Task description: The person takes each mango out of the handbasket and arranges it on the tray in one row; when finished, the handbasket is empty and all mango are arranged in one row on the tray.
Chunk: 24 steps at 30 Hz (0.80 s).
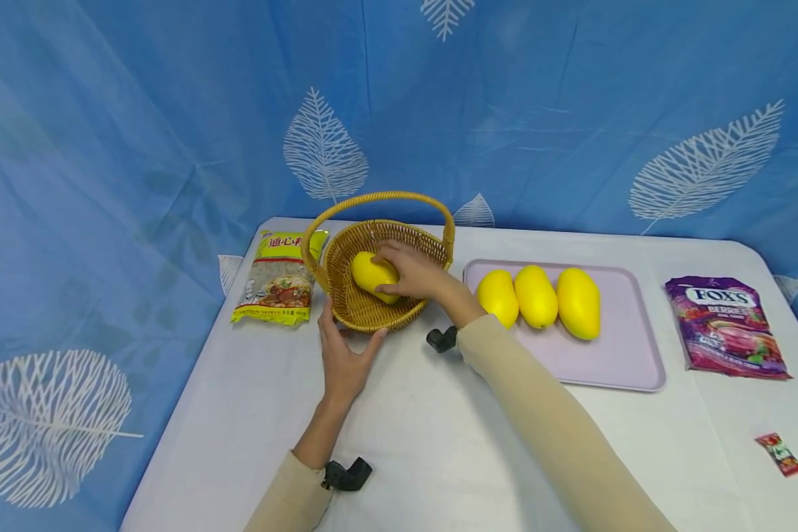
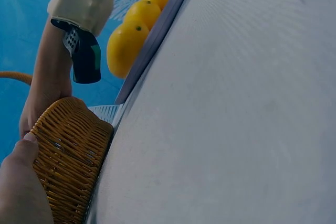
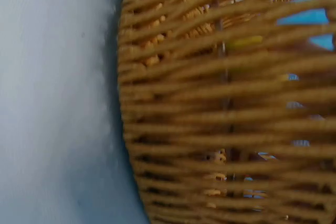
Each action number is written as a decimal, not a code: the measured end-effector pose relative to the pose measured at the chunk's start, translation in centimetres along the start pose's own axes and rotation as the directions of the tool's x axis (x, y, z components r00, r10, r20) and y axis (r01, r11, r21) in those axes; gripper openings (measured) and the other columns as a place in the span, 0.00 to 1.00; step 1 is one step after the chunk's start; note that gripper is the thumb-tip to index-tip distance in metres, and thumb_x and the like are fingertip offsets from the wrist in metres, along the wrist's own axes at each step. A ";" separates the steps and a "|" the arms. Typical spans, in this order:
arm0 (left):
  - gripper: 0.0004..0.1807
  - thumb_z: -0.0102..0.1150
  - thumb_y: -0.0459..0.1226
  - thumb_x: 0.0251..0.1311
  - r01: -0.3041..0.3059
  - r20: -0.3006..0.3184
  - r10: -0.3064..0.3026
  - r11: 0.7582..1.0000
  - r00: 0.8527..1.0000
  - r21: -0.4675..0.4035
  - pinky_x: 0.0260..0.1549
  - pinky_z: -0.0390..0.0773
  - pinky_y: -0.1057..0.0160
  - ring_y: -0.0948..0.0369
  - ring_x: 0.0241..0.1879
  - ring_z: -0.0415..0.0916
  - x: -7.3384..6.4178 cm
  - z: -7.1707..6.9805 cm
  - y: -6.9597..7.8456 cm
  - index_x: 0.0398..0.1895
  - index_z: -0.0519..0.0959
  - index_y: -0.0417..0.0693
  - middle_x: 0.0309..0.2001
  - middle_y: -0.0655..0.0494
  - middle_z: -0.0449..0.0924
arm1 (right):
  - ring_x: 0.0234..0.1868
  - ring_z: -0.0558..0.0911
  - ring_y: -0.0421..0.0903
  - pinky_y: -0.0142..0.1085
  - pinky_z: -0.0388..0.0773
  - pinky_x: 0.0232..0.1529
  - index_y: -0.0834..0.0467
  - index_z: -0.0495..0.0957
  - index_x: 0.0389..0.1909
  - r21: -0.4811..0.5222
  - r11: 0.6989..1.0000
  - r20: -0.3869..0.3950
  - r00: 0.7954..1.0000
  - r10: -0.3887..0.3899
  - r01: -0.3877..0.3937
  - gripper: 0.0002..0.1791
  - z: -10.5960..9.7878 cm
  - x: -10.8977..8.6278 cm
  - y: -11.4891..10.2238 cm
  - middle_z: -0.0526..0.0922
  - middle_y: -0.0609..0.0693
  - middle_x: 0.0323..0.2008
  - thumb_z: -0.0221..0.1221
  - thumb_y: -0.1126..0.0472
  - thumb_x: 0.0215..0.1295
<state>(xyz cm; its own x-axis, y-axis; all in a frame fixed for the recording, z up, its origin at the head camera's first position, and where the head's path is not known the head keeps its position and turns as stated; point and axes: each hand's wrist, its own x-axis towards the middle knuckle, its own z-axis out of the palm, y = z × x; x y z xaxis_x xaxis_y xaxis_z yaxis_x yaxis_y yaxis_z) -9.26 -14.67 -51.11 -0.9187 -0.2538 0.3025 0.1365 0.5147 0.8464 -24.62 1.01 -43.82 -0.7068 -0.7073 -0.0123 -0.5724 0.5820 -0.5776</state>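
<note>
A wicker basket (image 1: 432,247) with a tall arched handle stands on the table, a yellow mango (image 1: 367,272) inside it. My right hand (image 1: 412,272) reaches over the rim and grips that mango, thumb and fingers on either side. Against the near side of the basket rests my left hand (image 1: 346,362), thumb and fingers spread apart. In the left wrist view, a digit of the left hand (image 2: 21,182) touches the woven wall (image 2: 73,156) near the rim. Basket weave (image 3: 226,98) fills most of the right wrist view and hides the right hand.
Several things stand around: a pasta bag (image 1: 279,284) left of the basket, a pale purple tray (image 1: 618,362) with three mangoes (image 1: 535,297) to its right, a purple candy bag (image 1: 728,325) farther right, and a small red wrapped candy (image 1: 780,454) near the right edge.
</note>
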 end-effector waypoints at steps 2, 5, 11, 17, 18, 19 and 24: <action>0.56 0.70 0.52 0.55 -0.009 -0.005 0.009 1.000 1.000 0.003 0.51 0.73 0.51 0.49 0.62 0.65 0.0 0.0 0.0 0.77 0.44 0.45 0.71 0.39 0.56 | 0.70 0.66 0.53 0.47 0.62 0.71 0.53 0.72 0.66 0.005 1.000 0.017 1.000 -0.018 0.018 0.28 0.1 0.0 -0.2 0.66 0.54 0.69 0.63 0.54 0.65; 0.56 0.70 0.51 0.55 -0.024 -0.009 0.025 1.000 1.000 0.006 0.50 0.73 0.51 0.49 0.61 0.66 0.1 0.0 -0.1 0.77 0.45 0.44 0.70 0.39 0.56 | 0.71 0.64 0.54 0.48 0.60 0.71 0.47 0.70 0.69 0.006 0.999 0.046 0.998 -0.038 0.038 0.28 0.2 -0.1 -0.2 0.64 0.55 0.70 0.61 0.56 0.68; 0.56 0.70 0.51 0.55 -0.019 -0.004 0.019 1.000 1.000 0.005 0.51 0.72 0.51 0.48 0.63 0.64 0.2 0.0 -0.1 0.77 0.44 0.45 0.72 0.40 0.55 | 0.74 0.60 0.55 0.51 0.57 0.73 0.45 0.67 0.71 0.020 1.000 0.069 0.997 -0.019 0.018 0.30 0.2 -0.1 0.2 0.59 0.54 0.74 0.60 0.54 0.68; 0.56 0.70 0.51 0.55 -0.020 0.005 0.020 1.000 1.000 0.004 0.52 0.72 0.51 0.49 0.64 0.64 0.2 0.0 -0.1 0.78 0.43 0.45 0.72 0.40 0.54 | 0.76 0.56 0.54 0.51 0.55 0.73 0.48 0.66 0.71 0.012 1.000 0.055 0.998 -0.019 0.018 0.35 0.2 -0.1 0.2 0.54 0.51 0.76 0.64 0.54 0.62; 0.56 0.70 0.50 0.56 -0.022 0.005 0.022 1.000 1.000 0.003 0.52 0.72 0.51 0.49 0.63 0.64 0.2 0.0 -0.1 0.77 0.43 0.44 0.71 0.40 0.55 | 0.76 0.55 0.53 0.51 0.54 0.74 0.48 0.66 0.71 0.008 1.000 0.051 0.998 -0.021 0.021 0.35 0.3 0.0 0.1 0.54 0.50 0.77 0.64 0.55 0.62; 0.56 0.70 0.50 0.56 -0.025 0.005 0.025 1.000 1.000 0.001 0.52 0.73 0.51 0.49 0.63 0.64 0.2 0.0 -0.1 0.77 0.43 0.44 0.71 0.40 0.55 | 0.76 0.55 0.53 0.51 0.54 0.74 0.49 0.66 0.71 0.004 1.000 0.049 0.999 -0.022 0.022 0.35 0.3 0.0 0.1 0.54 0.49 0.77 0.64 0.55 0.62; 0.57 0.69 0.52 0.55 -0.013 0.005 0.013 1.000 1.000 -0.003 0.53 0.73 0.51 0.50 0.63 0.64 0.1 -0.1 -0.1 0.78 0.43 0.45 0.71 0.40 0.55 | 0.75 0.59 0.52 0.50 0.57 0.73 0.49 0.65 0.72 0.004 1.000 0.051 0.998 -0.022 0.022 0.36 0.5 0.0 0.0 0.57 0.48 0.76 0.64 0.54 0.63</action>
<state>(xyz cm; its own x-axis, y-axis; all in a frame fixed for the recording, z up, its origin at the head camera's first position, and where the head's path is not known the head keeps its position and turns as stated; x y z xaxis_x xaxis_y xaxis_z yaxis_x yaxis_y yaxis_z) -9.34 -14.84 -51.14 -0.9188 -0.2424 0.3115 0.1500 0.5156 0.8436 -24.40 0.85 -44.27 -0.6715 -0.7398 -0.0414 -0.5861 0.5646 -0.5812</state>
